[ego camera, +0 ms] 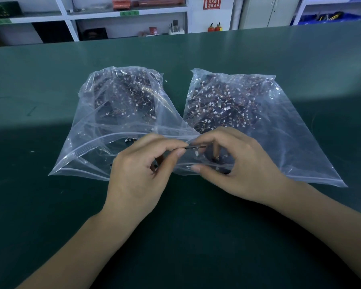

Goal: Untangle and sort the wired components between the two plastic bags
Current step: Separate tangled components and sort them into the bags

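- While both hands work between them, two clear plastic bags lie side by side on the green table, seen from the head camera: the left bag and the right bag.
- Each bag holds a dense tangle of wired components, dark bodies with thin reddish wires and small white connectors; the pile in the left bag and the pile in the right bag are too crowded to count piece by piece.
- Both bags have their zip-seal mouths turned toward the person, and their near corners meet at the hands.
- The left hand has its fingers curled, thumb and forefinger pinching one end of a single thin dark component.
- The right hand pinches the other end of that same component with curled fingers; its thumb presses on the edge of the bag plastic beneath.
- A few loose white connectors hang just below the pinched piece, between the two hands; how many I cannot tell.
- Two bare forearms enter from the bottom edge.
- Beyond the table stand white shelves with assorted items, two small red extinguishers on the floor under one red wall sign, and blue bins on the right.
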